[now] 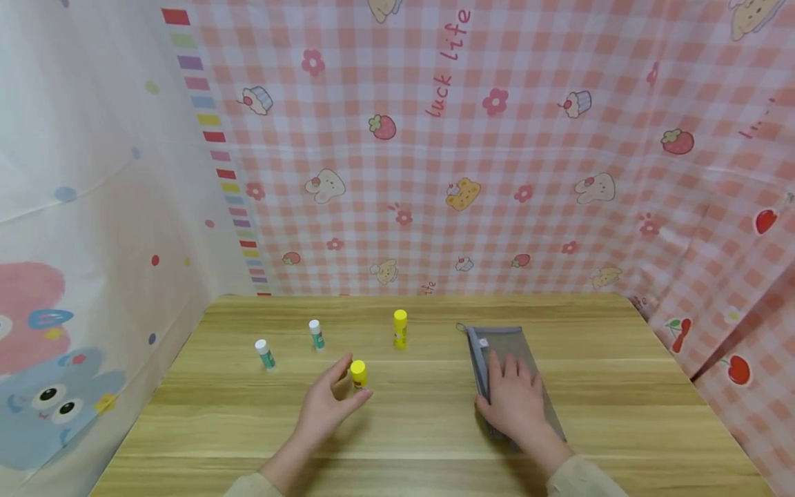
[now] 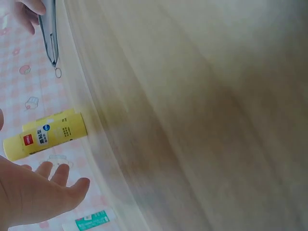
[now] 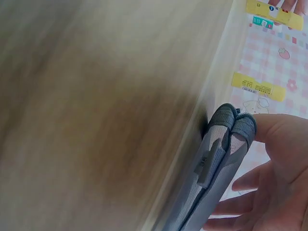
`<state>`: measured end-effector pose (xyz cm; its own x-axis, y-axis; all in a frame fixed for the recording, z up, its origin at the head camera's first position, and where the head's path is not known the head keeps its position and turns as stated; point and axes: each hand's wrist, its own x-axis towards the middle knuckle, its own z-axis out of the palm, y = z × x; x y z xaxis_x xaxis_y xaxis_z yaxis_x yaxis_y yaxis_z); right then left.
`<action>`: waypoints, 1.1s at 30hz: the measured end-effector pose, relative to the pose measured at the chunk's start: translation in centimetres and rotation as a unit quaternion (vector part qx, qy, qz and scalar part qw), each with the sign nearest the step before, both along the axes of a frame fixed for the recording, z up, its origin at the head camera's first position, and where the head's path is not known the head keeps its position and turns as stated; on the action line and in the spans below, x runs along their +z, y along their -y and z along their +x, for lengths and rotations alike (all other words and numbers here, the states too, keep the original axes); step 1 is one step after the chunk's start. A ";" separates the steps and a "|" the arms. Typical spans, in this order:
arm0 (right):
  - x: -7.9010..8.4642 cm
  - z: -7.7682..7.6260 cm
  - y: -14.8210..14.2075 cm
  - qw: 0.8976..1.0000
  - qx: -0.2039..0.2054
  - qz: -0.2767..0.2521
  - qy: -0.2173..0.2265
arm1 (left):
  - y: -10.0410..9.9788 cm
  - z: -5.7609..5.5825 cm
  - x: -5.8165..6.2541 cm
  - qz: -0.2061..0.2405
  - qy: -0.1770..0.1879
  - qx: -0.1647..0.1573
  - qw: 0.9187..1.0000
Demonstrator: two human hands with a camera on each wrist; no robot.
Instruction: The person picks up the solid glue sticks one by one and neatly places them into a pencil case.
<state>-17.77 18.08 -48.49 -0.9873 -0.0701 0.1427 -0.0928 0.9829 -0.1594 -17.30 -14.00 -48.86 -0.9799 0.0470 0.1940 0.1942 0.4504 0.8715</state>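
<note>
My left hand (image 1: 326, 404) is around a yellow glue stick (image 1: 359, 374), thumb and fingers spread on either side. In the left wrist view a gap shows between those fingers and the upright glue stick (image 2: 45, 139). My right hand (image 1: 515, 400) rests on a grey zippered pouch (image 1: 506, 339), fingers extended over its top and thumb at its left edge. From the right wrist, the pouch (image 3: 207, 168) shows its zipper end, with the right hand (image 3: 279, 178) lying along it.
Another yellow glue stick (image 1: 400, 330) stands farther back, between the hands. Two white-capped green glue sticks (image 1: 318, 337) stand at the left. All are on a wooden table (image 1: 422, 428), with a checked curtain (image 1: 422, 159) behind it.
</note>
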 end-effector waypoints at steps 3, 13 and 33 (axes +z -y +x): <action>0.0 0.0 0.2 1.000 -0.005 0.001 0.012 | -0.2 -0.1 -0.1 0.014 0.006 0.005 1.000; -0.1 -0.3 0.9 0.997 -0.029 0.002 0.077 | -0.5 -0.5 -0.7 0.041 0.026 0.014 0.999; -0.3 -0.6 1.0 0.995 -0.041 -0.020 0.091 | -1.2 -0.9 -0.9 0.060 0.023 0.035 0.997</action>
